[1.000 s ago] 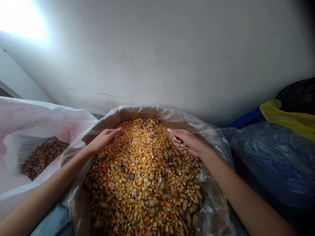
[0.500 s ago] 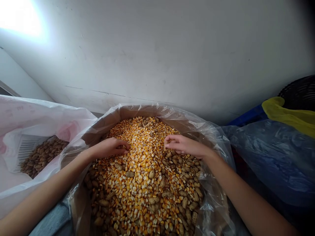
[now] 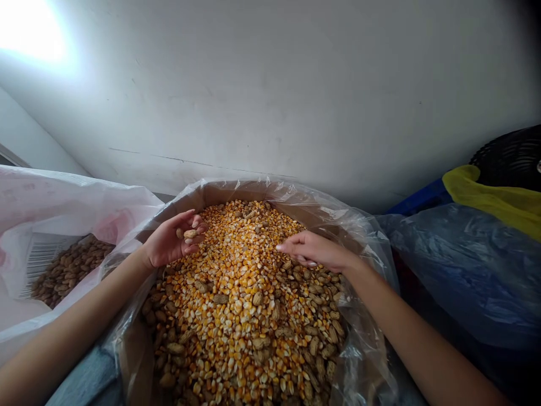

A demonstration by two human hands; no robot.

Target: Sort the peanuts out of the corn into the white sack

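Left hand (image 3: 171,241) has turned palm up, fingers half curled around an in-shell peanut (image 3: 190,233). Right hand (image 3: 315,251) lies open, palm down, on shelled corn kernels (image 3: 240,282) in a plastic-lined carton (image 3: 220,194). Beyond the left hand, a white sack (image 3: 63,197) bears a barcode (image 3: 44,260), digits unreadable.

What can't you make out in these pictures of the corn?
From the head camera:
Under the right hand: its palm hides whatever lies below.
In the left hand: curled fingers hide how much it holds besides one peanut.
Floor of the cardboard box: buried by corn.
Black basket: cut off by the right edge, its lower part hidden by a yellow sheet.
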